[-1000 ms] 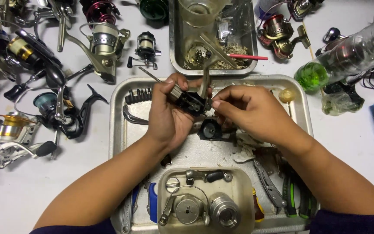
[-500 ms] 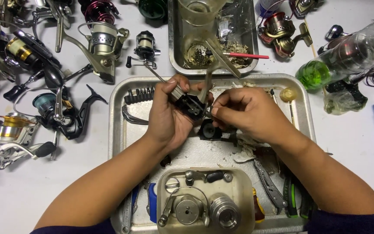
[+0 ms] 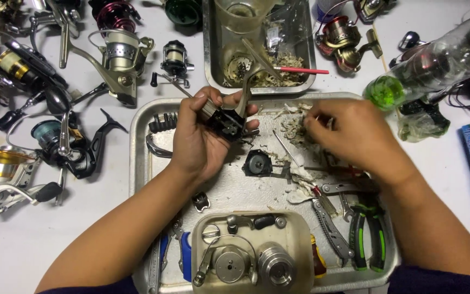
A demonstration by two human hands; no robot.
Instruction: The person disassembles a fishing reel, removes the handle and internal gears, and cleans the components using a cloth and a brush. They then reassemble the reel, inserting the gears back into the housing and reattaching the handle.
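Single head-worn view, looking steeply down from above, close over the metal tray (image 3: 142,163) on the white counter (image 3: 28,245), both forearms entering from the bottom edge, no second view.

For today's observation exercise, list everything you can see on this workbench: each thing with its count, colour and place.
Reel body: one, black and grey, held above the metal tray.
Metal tray: one, silver, centre.
Black round part: one, on the tray between the hands.
Tissue scraps: white, several, on the tray under the right hand.
Pliers: one, green and black handles, tray's right edge.
Folding multi-tool: one, grey, beside the pliers.
Plastic tub: one, pale, near edge, holding silver reel parts.
Small tray: one, silver, top centre.
Spinning reels: many, mixed colours, left side.
Bottle: one, clear with green end, top right.
Left hand: holds the reel body.
Right hand: over the tissue scraps.
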